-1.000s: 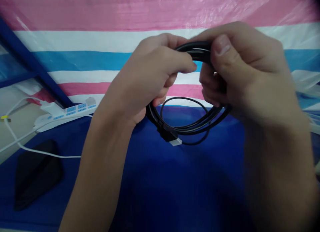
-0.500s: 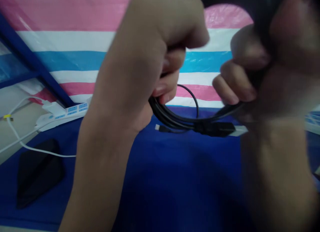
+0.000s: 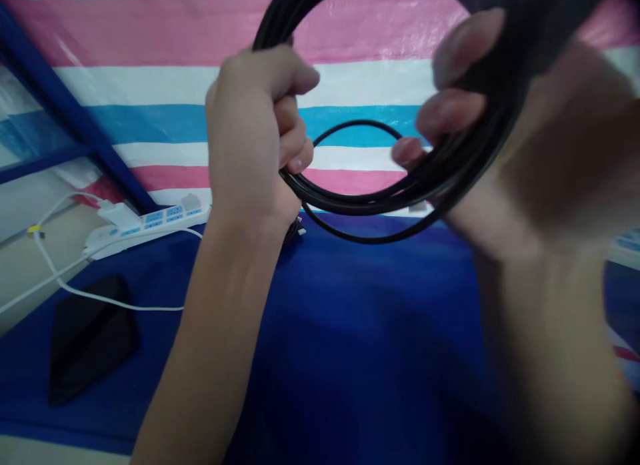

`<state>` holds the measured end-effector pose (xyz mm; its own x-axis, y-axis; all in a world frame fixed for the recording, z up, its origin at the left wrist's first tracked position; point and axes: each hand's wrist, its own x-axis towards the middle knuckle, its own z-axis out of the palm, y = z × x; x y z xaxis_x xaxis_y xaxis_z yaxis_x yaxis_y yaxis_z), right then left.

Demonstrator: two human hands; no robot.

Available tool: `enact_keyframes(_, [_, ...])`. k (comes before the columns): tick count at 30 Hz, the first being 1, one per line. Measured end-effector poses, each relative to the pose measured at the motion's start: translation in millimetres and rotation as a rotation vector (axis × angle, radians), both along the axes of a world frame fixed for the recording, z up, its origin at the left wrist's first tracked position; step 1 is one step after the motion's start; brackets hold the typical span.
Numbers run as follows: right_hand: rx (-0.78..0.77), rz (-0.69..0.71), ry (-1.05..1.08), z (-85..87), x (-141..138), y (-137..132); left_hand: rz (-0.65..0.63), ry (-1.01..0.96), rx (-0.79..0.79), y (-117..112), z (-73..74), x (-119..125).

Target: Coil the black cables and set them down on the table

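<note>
A coil of black cable (image 3: 370,201) is held up above the blue surface, its loops stretched between my two hands. My left hand (image 3: 255,118) is closed around the left side of the coil, thumb bent over the strands. On the right side, the fingers of my right hand (image 3: 465,111) wrap the thick bundle of loops; that hand is partly blurred. One strand hangs lower than the others, and another loop arches behind the coil. Past my left wrist, a second dark cable (image 3: 290,235) with small pale plug ends lies on the surface, mostly hidden.
A white power strip (image 3: 145,228) with a plugged-in white charger (image 3: 120,215) and white cord lies at the back left. Nearer sits a flat black object (image 3: 93,338). A blue frame bar (image 3: 75,111) slants before a striped plastic sheet (image 3: 150,85).
Both hands have drawn the coil wider, my left hand moving left. The coil now shows larger and higher. The dangling USB plug in front of it is no longer visible there.
</note>
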<state>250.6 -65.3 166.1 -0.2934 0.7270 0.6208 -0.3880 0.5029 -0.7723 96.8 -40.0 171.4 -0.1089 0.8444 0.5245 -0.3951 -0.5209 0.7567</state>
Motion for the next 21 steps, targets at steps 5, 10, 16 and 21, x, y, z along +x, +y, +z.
enact_keyframes(5, [-0.137, -0.329, 0.051, -3.4, -34, -4, -0.085, -0.123, -0.198, 11, -6.2, 3])
enact_keyframes(10, [-0.206, -0.355, -0.291, -2.0, 9, 7, -0.22, 0.341, -0.016, 2, -5.7, 6])
enact_keyframes(16, [-0.06, -0.454, -0.583, -5.1, 26, 6, -0.248, 0.566, 0.041, -7, -1.2, 10])
enact_keyframes(21, [-0.023, -0.552, -0.144, -5.2, -8, 11, -0.16, 0.137, 0.067, -8, 3.5, 7])
